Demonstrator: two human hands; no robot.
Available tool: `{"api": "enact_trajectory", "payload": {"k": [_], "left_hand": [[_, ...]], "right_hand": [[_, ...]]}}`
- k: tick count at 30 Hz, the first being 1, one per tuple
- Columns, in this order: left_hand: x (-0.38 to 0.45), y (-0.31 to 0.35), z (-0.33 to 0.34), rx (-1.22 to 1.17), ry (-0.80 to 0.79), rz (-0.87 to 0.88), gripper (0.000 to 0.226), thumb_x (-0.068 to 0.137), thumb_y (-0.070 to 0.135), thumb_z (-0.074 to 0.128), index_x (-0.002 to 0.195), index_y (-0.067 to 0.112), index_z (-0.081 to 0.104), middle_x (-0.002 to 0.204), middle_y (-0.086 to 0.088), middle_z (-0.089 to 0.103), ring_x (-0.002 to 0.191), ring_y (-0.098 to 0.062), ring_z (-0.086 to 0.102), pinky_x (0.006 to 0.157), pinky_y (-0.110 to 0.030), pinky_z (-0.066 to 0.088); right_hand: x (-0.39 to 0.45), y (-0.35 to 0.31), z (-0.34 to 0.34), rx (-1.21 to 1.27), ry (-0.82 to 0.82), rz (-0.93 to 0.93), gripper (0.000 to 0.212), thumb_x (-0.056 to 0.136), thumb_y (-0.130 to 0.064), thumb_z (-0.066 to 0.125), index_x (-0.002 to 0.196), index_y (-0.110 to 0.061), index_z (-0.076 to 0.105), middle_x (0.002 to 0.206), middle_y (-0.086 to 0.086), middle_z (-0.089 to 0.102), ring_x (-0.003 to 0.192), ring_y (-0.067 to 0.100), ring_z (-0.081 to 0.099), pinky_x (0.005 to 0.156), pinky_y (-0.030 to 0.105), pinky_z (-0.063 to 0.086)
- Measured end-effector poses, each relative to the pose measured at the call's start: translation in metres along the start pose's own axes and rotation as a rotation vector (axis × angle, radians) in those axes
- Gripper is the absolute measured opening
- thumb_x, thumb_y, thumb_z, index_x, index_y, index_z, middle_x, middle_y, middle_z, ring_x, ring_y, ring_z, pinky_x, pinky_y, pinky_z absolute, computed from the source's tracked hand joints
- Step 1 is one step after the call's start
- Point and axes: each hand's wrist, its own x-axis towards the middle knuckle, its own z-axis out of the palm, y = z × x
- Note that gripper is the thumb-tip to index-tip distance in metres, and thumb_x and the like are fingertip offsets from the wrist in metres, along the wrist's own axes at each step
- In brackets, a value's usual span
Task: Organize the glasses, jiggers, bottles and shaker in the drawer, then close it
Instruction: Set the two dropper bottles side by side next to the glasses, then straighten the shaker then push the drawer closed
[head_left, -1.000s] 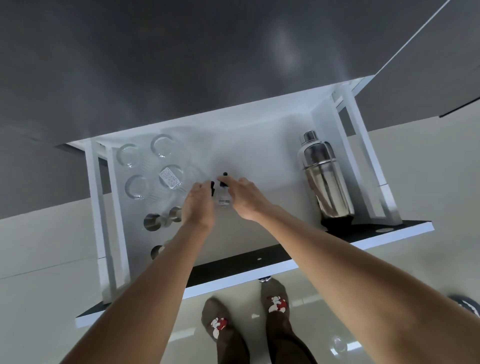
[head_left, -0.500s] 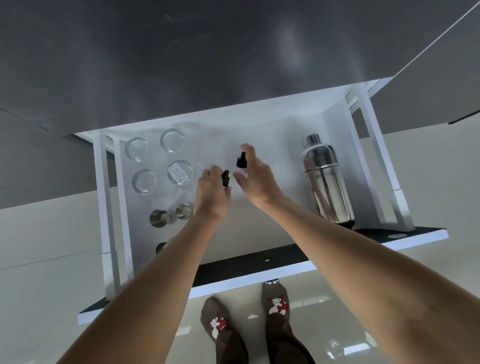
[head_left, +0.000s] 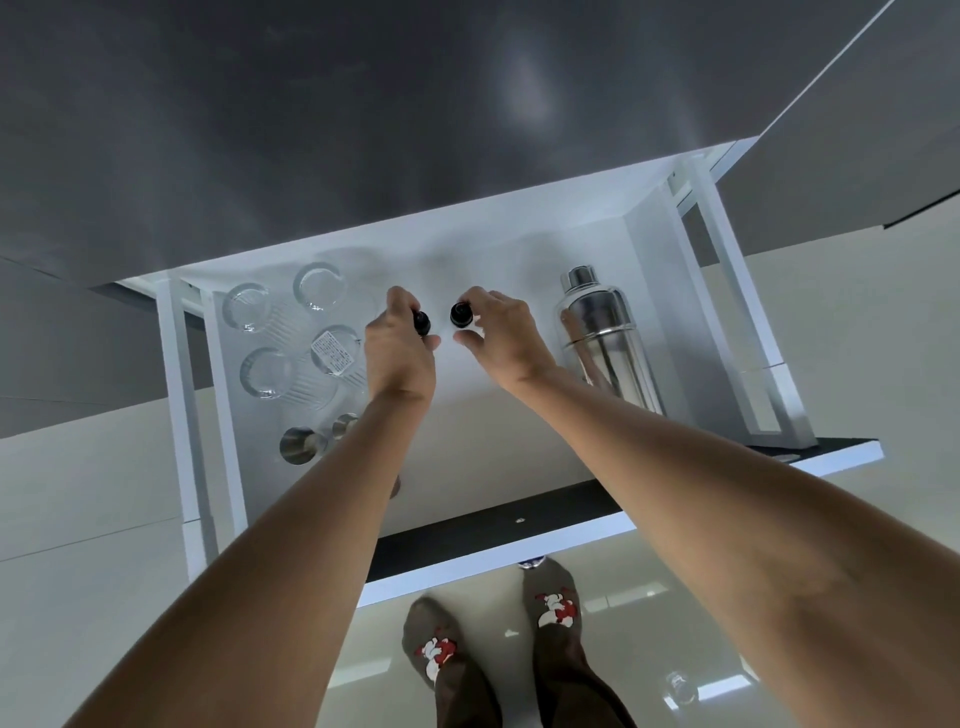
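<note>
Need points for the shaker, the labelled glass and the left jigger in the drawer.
shaker (head_left: 605, 332): head view, on its steel body.
labelled glass (head_left: 335, 351): head view, on the white label.
left jigger (head_left: 297, 446): head view, on its open rim.

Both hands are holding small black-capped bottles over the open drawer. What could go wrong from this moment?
1. The left hand with its bottle is close beside the glasses; a sideways move could knock one.
2. The two bottles sit near each other; the right hand's bottle could bump the other when set down.
3. The tall shaker stands by the right forearm and might tip.
</note>
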Motion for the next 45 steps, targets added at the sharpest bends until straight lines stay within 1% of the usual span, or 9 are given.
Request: {"api": "enact_trajectory", "payload": {"k": [2, 8, 12, 17, 21, 25, 29, 37, 45], "left_hand": [[-0.002, 0.001, -0.001, 0.01, -0.011, -0.025, 0.036, 0.08, -0.013, 0.061, 0.11, 0.004, 0.049, 0.088, -0.009, 0.06, 0.054, -0.002, 0.048, 0.057, -0.009, 0.038], [-0.017, 0.013, -0.016, 0.001, -0.013, -0.027, 0.046, 0.081, -0.01, 0.064, 0.123, 0.003, 0.047, 0.104, -0.006, 0.056, 0.075, -0.01, 0.057, 0.066, 0.003, 0.037], [-0.047, 0.014, -0.041, -0.055, 0.001, 0.005, 0.057, 0.078, 0.001, 0.072, 0.129, 0.009, 0.047, 0.129, -0.01, 0.058, 0.111, -0.029, 0.059, 0.096, -0.037, 0.049], [-0.133, 0.003, -0.078, -0.011, 0.145, 0.064, 0.046, 0.086, 0.017, 0.066, 0.128, 0.01, 0.05, 0.131, -0.012, 0.057, 0.111, -0.023, 0.056, 0.095, -0.037, 0.047], [-0.204, -0.026, -0.093, 0.116, 0.163, -0.136, 0.065, 0.089, 0.052, 0.042, 0.144, 0.018, 0.031, 0.157, -0.011, 0.02, 0.148, -0.029, 0.011, 0.115, -0.055, 0.018], [-0.243, -0.043, -0.096, 0.164, -0.003, -0.456, 0.099, 0.074, 0.079, 0.009, 0.152, 0.019, 0.004, 0.16, -0.011, -0.015, 0.146, -0.026, -0.021, 0.114, -0.057, -0.002], [-0.238, -0.047, -0.088, 0.317, -0.105, -0.449, 0.101, 0.069, 0.081, -0.011, 0.151, 0.022, -0.009, 0.156, -0.009, -0.026, 0.141, -0.025, -0.029, 0.116, -0.06, -0.006], [-0.153, 0.009, -0.03, 0.401, -0.321, -0.058, 0.071, 0.093, 0.061, 0.011, 0.149, 0.027, -0.015, 0.157, 0.0, -0.024, 0.145, -0.025, -0.023, 0.11, -0.05, -0.018], [-0.124, 0.04, 0.02, 0.293, -0.8, -0.066, 0.06, 0.1, 0.046, 0.019, 0.15, 0.03, -0.01, 0.16, 0.005, -0.017, 0.148, -0.025, -0.013, 0.117, -0.058, -0.001]], "right_hand": [[0.001, 0.0, -0.001, -0.004, -0.038, 0.034, 0.04, 0.083, -0.013, 0.07, 0.119, -0.008, 0.055, 0.109, 0.017, 0.065, 0.092, 0.034, 0.064, 0.084, 0.044, 0.052], [-0.018, -0.006, -0.02, -0.019, -0.056, 0.115, 0.055, 0.086, -0.018, 0.067, 0.135, -0.01, 0.044, 0.125, 0.017, 0.06, 0.11, 0.03, 0.06, 0.093, 0.034, 0.045], [-0.061, -0.012, -0.037, -0.013, 0.022, 0.11, 0.043, 0.086, -0.018, 0.065, 0.126, -0.015, 0.051, 0.114, 0.013, 0.065, 0.102, 0.028, 0.063, 0.092, 0.044, 0.05], [-0.141, -0.017, -0.067, 0.038, 0.095, 0.089, 0.023, 0.086, -0.01, 0.064, 0.109, -0.009, 0.06, 0.098, 0.008, 0.066, 0.085, 0.022, 0.065, 0.077, 0.035, 0.055], [-0.199, -0.012, -0.081, -0.063, 0.098, 0.136, 0.022, 0.09, -0.017, 0.058, 0.11, -0.01, 0.063, 0.1, 0.006, 0.068, 0.089, 0.023, 0.065, 0.083, 0.039, 0.055], [-0.216, -0.012, -0.083, -0.351, 0.022, 0.175, 0.045, 0.094, -0.037, 0.034, 0.117, -0.011, 0.062, 0.116, 0.011, 0.067, 0.113, 0.031, 0.061, 0.101, 0.046, 0.046], [-0.168, -0.015, -0.084, -0.404, -0.242, 0.26, 0.049, 0.099, -0.028, 0.039, 0.145, -0.025, 0.024, 0.158, 0.013, 0.014, 0.145, 0.035, 0.015, 0.114, 0.045, 0.029], [-0.11, -0.001, -0.072, -0.553, -0.383, 0.04, 0.069, 0.096, -0.024, 0.047, 0.151, -0.029, 0.005, 0.16, 0.012, -0.017, 0.148, 0.033, -0.004, 0.115, 0.045, 0.026], [-0.113, 0.03, -0.092, -0.424, -0.349, 0.072, 0.072, 0.097, -0.02, 0.047, 0.151, -0.028, 0.001, 0.162, 0.009, -0.004, 0.148, 0.035, 0.006, 0.116, 0.045, 0.029]]}}
